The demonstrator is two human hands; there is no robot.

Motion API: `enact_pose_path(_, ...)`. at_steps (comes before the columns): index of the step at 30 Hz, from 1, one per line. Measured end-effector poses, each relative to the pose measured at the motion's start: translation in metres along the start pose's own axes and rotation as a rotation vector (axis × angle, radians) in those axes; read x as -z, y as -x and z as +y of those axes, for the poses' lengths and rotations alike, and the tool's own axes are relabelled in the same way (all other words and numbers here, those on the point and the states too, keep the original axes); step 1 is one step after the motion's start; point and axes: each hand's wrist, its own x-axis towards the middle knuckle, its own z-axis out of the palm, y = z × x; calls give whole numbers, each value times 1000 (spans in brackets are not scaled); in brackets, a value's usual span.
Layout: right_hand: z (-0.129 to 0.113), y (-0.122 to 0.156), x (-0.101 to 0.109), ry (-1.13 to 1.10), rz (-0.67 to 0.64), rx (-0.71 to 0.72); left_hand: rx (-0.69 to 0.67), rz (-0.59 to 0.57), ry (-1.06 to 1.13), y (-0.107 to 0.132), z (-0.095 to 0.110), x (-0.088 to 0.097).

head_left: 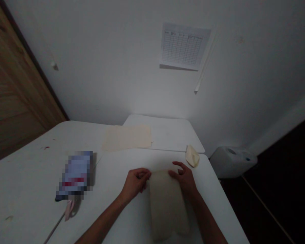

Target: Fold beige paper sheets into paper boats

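A pale beige piece of cloth (167, 203) lies lengthwise on the white table (117, 203) in front of me. My left hand (136, 183) pinches its far left corner with the fingers closed. At the far right corner my right hand (184, 178) grips the cloth's edge, fingers curled over it. Both forearms reach in from the lower edge of the view.
A small folded cream cloth (192, 156) sits near the table's right edge. Flat cream sheets (128, 137) lie farther back. A blurred-out card on a strap (76, 174) rests at the left. A white box (232, 159) stands on the floor to the right, and a printed chart (184, 45) hangs on the wall.
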Motion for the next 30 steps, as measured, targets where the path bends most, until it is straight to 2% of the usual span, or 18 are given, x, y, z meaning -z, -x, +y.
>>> enact_pose_path(6, 1, -1, 0, -3, 3, -11, 19, -14, 5, -2, -5, 2)
enact_pose_path(16, 9, -8, 8, -59, 35, -5, 0, -26, 34, -5, -2, 6)
enact_pose_path(24, 8, -9, 8, -148, -5, -91, -10, -10, 13, -4, 1, 8)
enact_pose_path(30, 11, -10, 10, -45, 23, -21, -20, -13, 0, -6, -1, 11)
